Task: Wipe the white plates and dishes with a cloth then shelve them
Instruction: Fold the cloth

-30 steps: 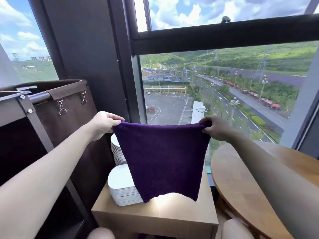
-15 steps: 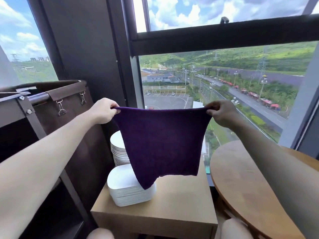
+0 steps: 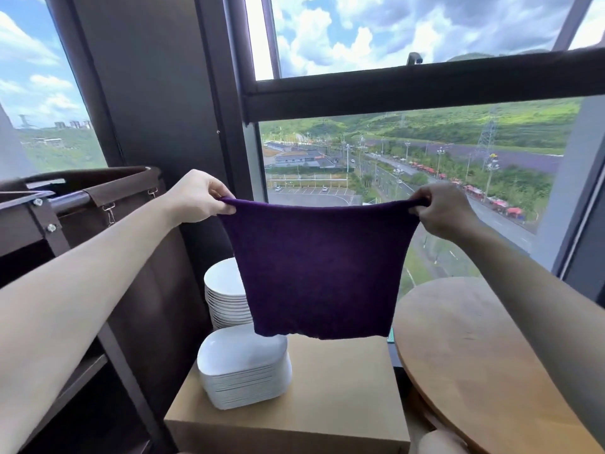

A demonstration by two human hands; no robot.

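Here the purple cloth (image 3: pixel 319 267) hangs spread flat, its top edge running side to side: the left hand (image 3: pixel 199 198) pinches one upper corner, the right hand (image 3: pixel 442 211) the other, fingers curled tight on the fabric, both arms stretched forward. Below the cloth's lower left corner sit the square dishes (image 3: pixel 244 368), with the round plates (image 3: pixel 226 290) partly hidden behind the cloth; the left hand seems nearer them.

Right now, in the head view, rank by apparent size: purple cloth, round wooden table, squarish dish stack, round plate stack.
1. purple cloth and round wooden table: too close, table cropped.
2. squarish dish stack.
3. round plate stack, partly hidden.
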